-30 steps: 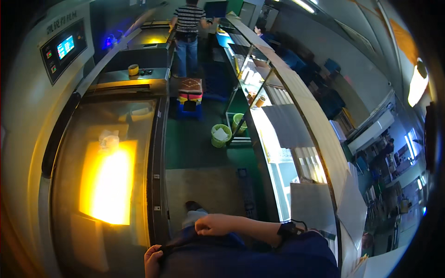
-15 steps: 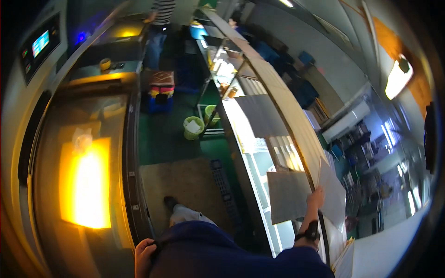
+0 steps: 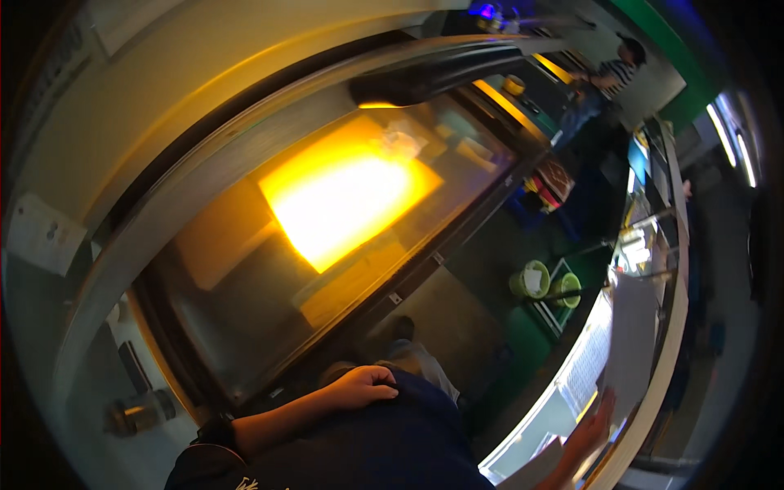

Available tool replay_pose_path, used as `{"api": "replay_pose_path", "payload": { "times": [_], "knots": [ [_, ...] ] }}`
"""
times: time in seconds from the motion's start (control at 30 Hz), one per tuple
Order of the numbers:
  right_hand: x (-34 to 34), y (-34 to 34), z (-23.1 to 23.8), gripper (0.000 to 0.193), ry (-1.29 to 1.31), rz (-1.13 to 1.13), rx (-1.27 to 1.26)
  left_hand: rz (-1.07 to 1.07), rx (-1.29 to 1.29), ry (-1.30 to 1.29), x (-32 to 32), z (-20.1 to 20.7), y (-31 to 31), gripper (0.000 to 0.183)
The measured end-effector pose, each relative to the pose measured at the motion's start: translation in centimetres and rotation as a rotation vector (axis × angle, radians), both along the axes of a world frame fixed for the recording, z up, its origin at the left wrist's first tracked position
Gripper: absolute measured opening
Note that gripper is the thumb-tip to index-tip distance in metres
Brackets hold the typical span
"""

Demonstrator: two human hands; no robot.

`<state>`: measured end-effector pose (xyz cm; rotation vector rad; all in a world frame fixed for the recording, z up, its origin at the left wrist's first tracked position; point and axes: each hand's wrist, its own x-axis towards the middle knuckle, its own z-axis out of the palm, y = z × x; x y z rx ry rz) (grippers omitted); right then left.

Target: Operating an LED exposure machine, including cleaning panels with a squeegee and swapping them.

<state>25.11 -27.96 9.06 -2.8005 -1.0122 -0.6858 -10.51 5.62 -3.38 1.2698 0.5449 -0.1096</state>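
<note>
My left hand [image 3: 367,388] rests in front of my dark shirt [image 3: 351,445], its fingers loosely bent and the thumb apart. Nothing shows in it. At the lower right, my right hand [image 3: 592,426] is at the near end of a grey sheet [image 3: 630,343], its fingers on the sheet's edge. The sheet stands tilted over a lit bench [image 3: 523,441] that curves up the right side. To my left, a sheet glowing bright yellow [image 3: 347,200] lies inside a large glass-topped machine [image 3: 237,327].
Two green bins [image 3: 529,280] stand on the floor beside the bench's legs. Beyond them is a stack of coloured packs [image 3: 549,184]. A person in a striped top [image 3: 616,75] stands at the far end. A pale rail [image 3: 665,359] runs along the bench.
My view has swung left toward the machine. My left hand has come up in front of my shirt, and my right hand now meets the grey sheet at the lower right.
</note>
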Motion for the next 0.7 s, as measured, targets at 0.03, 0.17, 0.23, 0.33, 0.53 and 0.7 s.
{"api": "replay_pose_path", "payload": {
  "times": [0.03, 0.17, 0.23, 0.33, 0.53, 0.7],
  "knots": [
    [1.3, 3.4, 0.3, 0.041, 0.004, 0.040, 0.000, 0.046, 0.015, 0.007, -0.1, -0.1, -0.7, 0.022],
    [5.9, 16.4, -3.1, 0.035, 0.173, 0.719, 0.167, 0.164, 0.141, 0.055, 0.3, 1.5, -1.0, 0.024],
    [5.1, 25.0, -4.3, 0.033, 0.256, 1.064, 0.153, 0.228, 0.048, 0.120, 0.2, 1.2, -1.2, 0.032],
    [2.4, 35.9, -10.8, 0.033, 0.436, 1.348, 0.033, 0.356, 0.010, 0.141, 0.5, 1.2, -2.7, 0.034],
    [-5.2, 49.0, -25.3, 0.049, 0.363, 1.736, -0.311, 0.630, 0.025, 0.289, 2.7, 1.1, -7.3, 0.036],
    [-10.7, 54.1, -28.4, 0.041, 0.595, 1.655, -0.532, 0.946, -0.285, 0.313, 3.5, 0.1, -12.2, 0.029]
  ]
}}
